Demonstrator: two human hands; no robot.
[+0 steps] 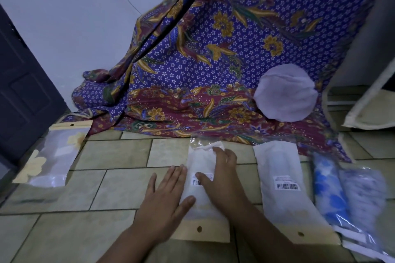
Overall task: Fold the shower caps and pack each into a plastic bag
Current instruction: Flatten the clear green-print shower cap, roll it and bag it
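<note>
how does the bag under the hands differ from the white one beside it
The middle bag has the left hand and right hand on it; the bag beside it lies untouched. The middle bag's far end is crumpled; the other's is smooth. Both are white with barcode labels and tan punched strips.

The picture is dim, with a cool blue cast. The light is soft and even, from no clear source. The wall (pixel 64 17) is the brightest part, and the door (pixel 21 92) is almost black. Shadows are weak. The tile lines of the floor (pixel 119 188) bend toward the edges. The pale bag (pixel 363 194) at the right edge looks smeared; the blue-patterned bag (pixel 327 188) beside it shows small glare.
</note>
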